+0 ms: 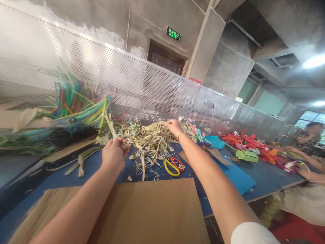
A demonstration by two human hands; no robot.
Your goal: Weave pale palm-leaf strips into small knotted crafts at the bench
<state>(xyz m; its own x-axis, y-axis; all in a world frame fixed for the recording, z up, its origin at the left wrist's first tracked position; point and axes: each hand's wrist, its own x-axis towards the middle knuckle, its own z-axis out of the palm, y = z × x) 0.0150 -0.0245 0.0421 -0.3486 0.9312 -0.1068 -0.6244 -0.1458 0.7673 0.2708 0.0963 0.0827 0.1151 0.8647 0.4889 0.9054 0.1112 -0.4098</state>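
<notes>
My left hand [114,150], closed, holds a few pale dried strips [109,124] that stick up above the fingers. A large heap of tangled dried strips [149,139] lies beyond my hands on the blue table [162,173]. At the heap's upper right edge is my right hand [174,127], its fingers pinched together around a pale strip at the fingertips. Scissors with yellow and red handles [172,167] rest in front of the heap. A flat piece of cardboard [154,210] lies nearest to me, under my left forearm.
Colourful stems [68,95] stand at the left, with green material below. A perforated metal screen [132,73] runs behind the table. On the right are blue sheets [237,176], a green box [246,156], red pieces [254,144] and another person's arms [311,162].
</notes>
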